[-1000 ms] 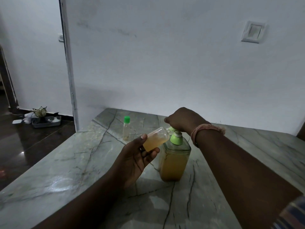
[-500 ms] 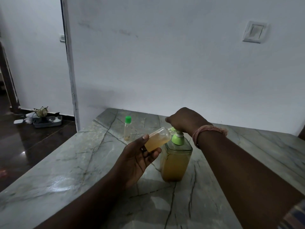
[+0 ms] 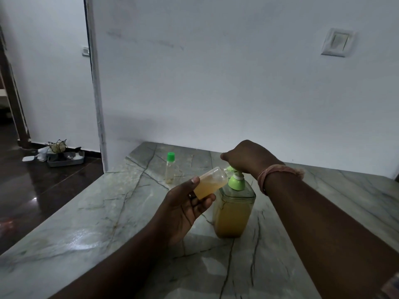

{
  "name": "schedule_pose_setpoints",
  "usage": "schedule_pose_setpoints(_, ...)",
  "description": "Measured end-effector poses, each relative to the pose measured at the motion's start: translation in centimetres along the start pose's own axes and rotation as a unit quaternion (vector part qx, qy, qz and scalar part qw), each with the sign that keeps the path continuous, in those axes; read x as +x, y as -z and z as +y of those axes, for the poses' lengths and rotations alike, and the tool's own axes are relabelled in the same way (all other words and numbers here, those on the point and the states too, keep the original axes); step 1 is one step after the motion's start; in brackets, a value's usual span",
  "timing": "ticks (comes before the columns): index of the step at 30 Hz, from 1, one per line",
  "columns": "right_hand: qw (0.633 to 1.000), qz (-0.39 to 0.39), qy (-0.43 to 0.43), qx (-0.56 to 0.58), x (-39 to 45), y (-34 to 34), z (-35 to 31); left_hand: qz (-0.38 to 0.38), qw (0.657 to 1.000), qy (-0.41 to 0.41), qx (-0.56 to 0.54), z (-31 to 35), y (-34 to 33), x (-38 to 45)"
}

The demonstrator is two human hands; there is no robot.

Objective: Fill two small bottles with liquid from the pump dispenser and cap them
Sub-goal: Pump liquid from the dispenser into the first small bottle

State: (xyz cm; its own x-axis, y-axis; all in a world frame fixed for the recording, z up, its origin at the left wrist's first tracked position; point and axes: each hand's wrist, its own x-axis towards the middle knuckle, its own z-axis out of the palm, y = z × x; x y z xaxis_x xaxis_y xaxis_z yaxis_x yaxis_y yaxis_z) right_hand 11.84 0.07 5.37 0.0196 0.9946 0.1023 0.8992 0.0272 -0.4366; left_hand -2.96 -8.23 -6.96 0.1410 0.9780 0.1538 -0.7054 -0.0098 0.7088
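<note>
Your left-hand fingers are wrapped round the small open bottle, tilted so its mouth meets the green spout of the pump dispenser. Your right hand is closed over the pump head, and it now sits higher than half a second ago: more of the white stem shows above the green collar, so the plunger has come back up. The bottle looks roughly two-thirds full of amber liquid, so I judge a few more strokes are needed before capping.

The second bottle, green cap on and nearly empty, stands further back toward the tabletop's far left corner, well apart from your hands. The dispenser stands mid-tabletop, near the far edge and wall. The left edge drops to the dark floor; open room lies on the near side and to the right.
</note>
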Motion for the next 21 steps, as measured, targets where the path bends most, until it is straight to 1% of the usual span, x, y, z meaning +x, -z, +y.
schedule_pose_setpoints(2,1.000,-0.016,0.010,-0.002,0.1,-0.5,0.1,0.012,1.000,0.000,-0.012,-0.1,0.2,0.5)
schedule_pose_setpoints(5,0.998,-0.046,0.037,-0.029,-0.5,-0.7,0.1,0.007,1.000,0.000,-0.005,0.0,0.3,0.6)
schedule_pose_setpoints(7,0.998,-0.040,0.047,-0.024,-1.1,-0.5,0.2,0.007,1.000,0.000,0.001,0.0,0.3,0.6)
schedule_pose_setpoints(9,0.999,-0.038,0.037,-0.008,-1.5,-0.2,0.1,0.011,1.000,0.001,0.008,0.0,0.2,0.4)
schedule_pose_setpoints(11,0.998,-0.047,0.044,-0.026,-1.1,-0.1,-0.1,0.004,1.000,0.005,0.003,-0.1,0.2,0.4)
schedule_pose_setpoints(13,0.999,-0.029,0.027,-0.025,-0.6,-0.1,-0.4,0.003,1.000,0.005,-0.006,0.0,0.2,0.4)
schedule_pose_setpoints(15,1.000,-0.009,0.019,0.006,-0.1,-0.5,-0.1,0.006,1.000,0.004,-0.006,0.0,0.2,0.4)
schedule_pose_setpoints(18,0.999,-0.032,0.024,0.016,-0.6,-0.8,0.2,0.017,1.000,0.001,0.000,0.0,0.1,0.5)
schedule_pose_setpoints(21,0.999,-0.038,0.005,0.038,-1.4,-0.4,-0.2,0.007,1.000,0.003,0.000,0.2,0.0,0.4)
